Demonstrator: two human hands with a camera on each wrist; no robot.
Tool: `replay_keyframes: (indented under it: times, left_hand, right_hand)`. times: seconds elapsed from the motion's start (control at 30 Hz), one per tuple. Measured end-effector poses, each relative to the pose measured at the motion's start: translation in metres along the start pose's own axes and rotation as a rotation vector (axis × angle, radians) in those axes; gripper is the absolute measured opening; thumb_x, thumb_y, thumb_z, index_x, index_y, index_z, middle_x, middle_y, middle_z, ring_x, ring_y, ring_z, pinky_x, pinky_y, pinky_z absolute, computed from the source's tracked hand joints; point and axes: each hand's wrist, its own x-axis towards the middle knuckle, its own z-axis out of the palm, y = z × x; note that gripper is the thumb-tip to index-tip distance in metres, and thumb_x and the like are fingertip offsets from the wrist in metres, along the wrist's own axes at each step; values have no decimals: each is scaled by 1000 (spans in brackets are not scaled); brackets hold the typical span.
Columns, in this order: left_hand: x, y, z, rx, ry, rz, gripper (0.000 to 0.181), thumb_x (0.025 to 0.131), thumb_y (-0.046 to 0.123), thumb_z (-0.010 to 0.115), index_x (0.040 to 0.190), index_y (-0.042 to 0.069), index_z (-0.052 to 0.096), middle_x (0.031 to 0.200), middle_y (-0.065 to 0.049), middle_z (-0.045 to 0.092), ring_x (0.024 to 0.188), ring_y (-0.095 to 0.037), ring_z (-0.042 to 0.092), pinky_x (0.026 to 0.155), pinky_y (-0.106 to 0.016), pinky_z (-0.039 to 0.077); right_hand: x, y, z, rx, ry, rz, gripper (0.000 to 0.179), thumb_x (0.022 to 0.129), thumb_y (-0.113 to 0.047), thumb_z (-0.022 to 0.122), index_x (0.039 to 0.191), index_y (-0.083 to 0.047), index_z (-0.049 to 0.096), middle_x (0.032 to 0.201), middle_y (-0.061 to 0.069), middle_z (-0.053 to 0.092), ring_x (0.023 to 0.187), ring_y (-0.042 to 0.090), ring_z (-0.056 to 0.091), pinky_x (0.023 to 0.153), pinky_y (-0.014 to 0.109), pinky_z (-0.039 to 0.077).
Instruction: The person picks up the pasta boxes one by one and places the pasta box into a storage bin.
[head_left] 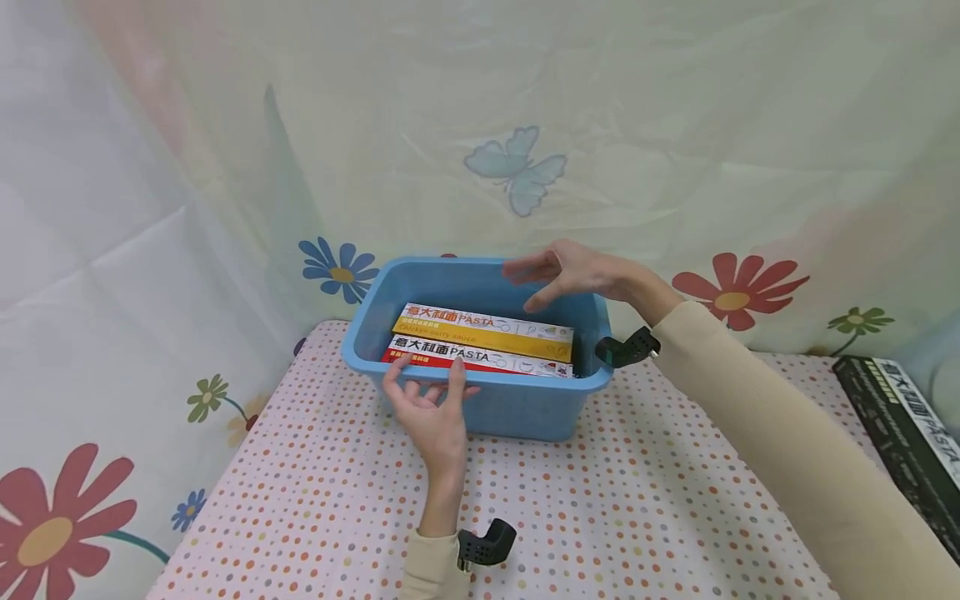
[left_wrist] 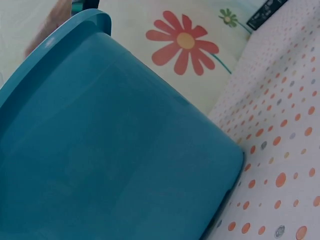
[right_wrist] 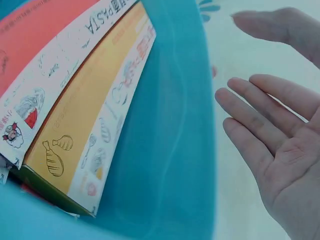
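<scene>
A light-blue plastic bin (head_left: 495, 408) stands on the dotted tablecloth. Inside lie two long pasta boxes side by side: a yellow-and-white one (head_left: 480, 329) at the back and a red-and-white one (head_left: 480, 357) at the front. My left hand (head_left: 431, 421) grips the bin's front rim, thumb over the edge and some fingers beneath it. In the left wrist view the bin's wall (left_wrist: 115, 145) fills much of the picture; that hand is out of sight. Above the bin's back right side hovers my right hand (head_left: 570, 271), fingers spread and holding nothing, as the right wrist view also shows.
A dark pasta box (head_left: 892, 425) lies at the table's right edge. Behind the bin hangs a curtain (head_left: 637, 167) printed with flowers and a butterfly. The polka-dot tablecloth (head_left: 300, 500) extends in front of the bin and to its sides.
</scene>
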Motion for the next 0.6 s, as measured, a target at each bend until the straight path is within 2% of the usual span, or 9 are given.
replay_keyframes:
  times: [0.13,0.23,0.33,0.37,0.47,0.57,0.6]
  left_hand:
    - [1,0,-1,-13,3,-2,66,94,2,77,144,0,32,131,-40,52,83,-24,75,66,-38,68]
    - [2,0,-1,-15,4,8,66,94,2,77,143,1,33,130,-40,51,83,-25,75,66,-38,68]
    - [1,-1,-1,-15,6,13,65,94,3,77,143,2,34,131,-40,51,84,-26,75,67,-38,68]
    - [1,-1,-1,-15,5,13,65,94,3,77,143,1,33,131,-40,51,85,-27,75,67,-38,68]
    - [0,-2,-1,-9,-6,13,67,95,3,77,143,-3,30,131,-40,51,84,-27,75,67,-39,68]
    - [0,-3,-2,-11,-17,14,69,95,4,77,143,-5,29,132,-40,51,83,-26,75,67,-40,68]
    - [0,-2,-2,-14,-18,14,68,95,5,77,143,-4,30,132,-40,51,83,-26,75,66,-40,68]
  right_hand:
    - [-24,-14,-2,16,51,-40,65,95,-6,77,154,-4,50,155,15,53,145,33,49,120,53,44]
    - [-52,-20,-8,-1,103,-51,62,97,-8,75,155,-8,51,154,9,55,145,29,50,116,43,49]
    - [-87,-15,-10,-59,166,-42,60,99,-9,73,155,-7,50,154,11,55,143,28,52,107,30,55]
    - [-100,-10,-9,-92,195,-36,60,100,-10,72,155,-6,49,153,13,55,141,25,54,104,26,56]
    - [-142,15,-4,-178,321,6,60,99,-10,73,154,-3,50,150,18,57,129,6,62,93,15,56]
    - [-184,49,3,-250,446,61,61,98,-9,74,153,-1,50,146,14,61,116,-17,55,85,6,53]
    - [-198,60,5,-263,481,90,61,99,-10,74,154,-1,48,147,8,61,114,-22,51,82,4,51]
